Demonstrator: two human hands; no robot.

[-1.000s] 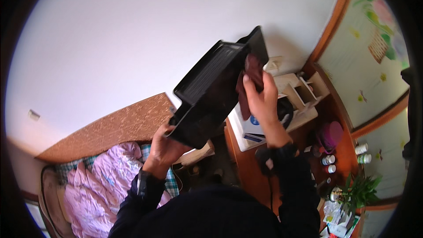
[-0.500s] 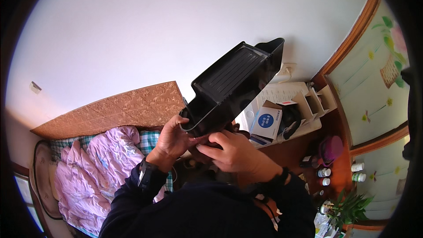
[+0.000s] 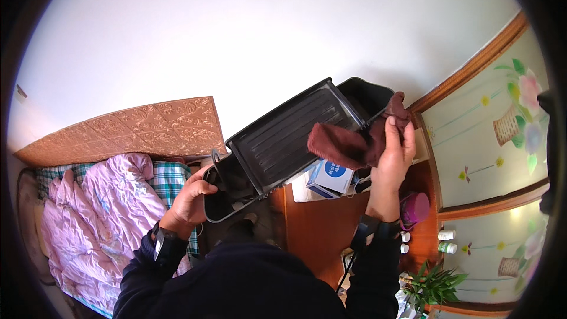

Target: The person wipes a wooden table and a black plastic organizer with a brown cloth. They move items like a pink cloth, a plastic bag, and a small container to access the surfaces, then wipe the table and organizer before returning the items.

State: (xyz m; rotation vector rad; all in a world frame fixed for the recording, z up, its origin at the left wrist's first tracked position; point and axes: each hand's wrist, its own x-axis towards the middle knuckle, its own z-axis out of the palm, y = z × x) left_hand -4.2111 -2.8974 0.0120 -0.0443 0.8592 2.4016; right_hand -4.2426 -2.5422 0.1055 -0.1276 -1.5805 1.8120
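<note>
A black plastic tray-like rack with a ridged middle panel and a deeper bin at each end hangs in front of me, tilted up to the right. My left hand is closed on its lower left end, thumb over the rim. A dark brown cloth is gripped between the thumb and fingers of my right hand. Part of the cloth lies over the rack's right rim, and a loose fold hangs across the panel's right side. The cloth hides part of the right-hand bin.
Beyond the rack, a brown desk carries a white and blue box and a purple container. Small white bottles and a green plant stand to the right. A bed with a pink quilt is at left.
My right hand has moved from the rack's near left end to its far right end, taking the brown cloth along. The rack has come lower and turned flatter, with my left hand still holding it.
</note>
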